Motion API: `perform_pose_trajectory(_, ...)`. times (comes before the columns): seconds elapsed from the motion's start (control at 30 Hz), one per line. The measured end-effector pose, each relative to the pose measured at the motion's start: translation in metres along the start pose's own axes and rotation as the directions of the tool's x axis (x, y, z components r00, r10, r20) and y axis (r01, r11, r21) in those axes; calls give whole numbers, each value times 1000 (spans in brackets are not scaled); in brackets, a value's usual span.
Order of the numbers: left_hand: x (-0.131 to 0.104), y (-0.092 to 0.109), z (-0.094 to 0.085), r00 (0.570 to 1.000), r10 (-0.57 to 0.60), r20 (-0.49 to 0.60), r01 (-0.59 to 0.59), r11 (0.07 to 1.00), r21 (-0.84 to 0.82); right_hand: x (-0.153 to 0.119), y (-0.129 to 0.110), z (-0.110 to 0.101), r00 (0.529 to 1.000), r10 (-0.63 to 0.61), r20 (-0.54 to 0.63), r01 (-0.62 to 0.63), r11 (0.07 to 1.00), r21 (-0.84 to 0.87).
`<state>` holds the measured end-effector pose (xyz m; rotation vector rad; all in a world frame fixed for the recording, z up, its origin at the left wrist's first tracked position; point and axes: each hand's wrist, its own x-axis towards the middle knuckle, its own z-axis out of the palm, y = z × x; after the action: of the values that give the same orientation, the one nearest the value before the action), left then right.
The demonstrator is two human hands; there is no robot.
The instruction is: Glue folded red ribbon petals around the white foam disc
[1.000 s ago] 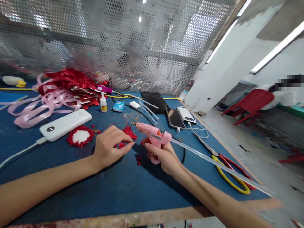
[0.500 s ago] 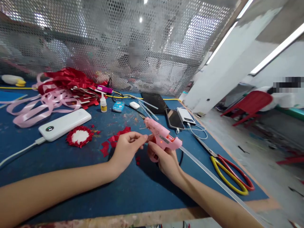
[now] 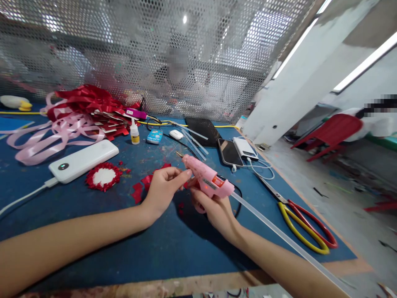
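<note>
My right hand [image 3: 214,209] is wrapped round the handle of a pink glue gun [image 3: 206,176], whose metal tip points away to the upper left. A long clear glue stick [image 3: 279,229] runs out of its back over my right forearm. Close beside the gun, my left hand [image 3: 166,188] is pinched on a small piece of red ribbon [image 3: 185,185], mostly hidden by the fingers of both hands. More red ribbon pieces [image 3: 137,193] lie just behind my left hand. Left of them is a round white piece with a red ruffled edge [image 3: 104,176].
A white power bank [image 3: 83,160] and heaped ribbons [image 3: 89,107] lie left. Behind are a glue bottle [image 3: 134,133], a blue packet [image 3: 154,136] and loose glue sticks [image 3: 194,142]. Right are a phone [image 3: 230,153] and large scissors [image 3: 304,225]. A perforated metal screen [image 3: 124,54] borders the back.
The glue gun has shifted slightly left, its tip now further toward the upper left. Red ribbon shows between my hands. The whole view has shifted a little.
</note>
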<state>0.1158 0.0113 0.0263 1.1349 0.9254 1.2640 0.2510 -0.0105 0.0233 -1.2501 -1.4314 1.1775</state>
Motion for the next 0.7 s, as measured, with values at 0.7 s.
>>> perform_pose_trajectory(0.7,-6,-2,-1,998,-17,63,10,994,104,3,1,0,999,26,-27,-19,971,237)
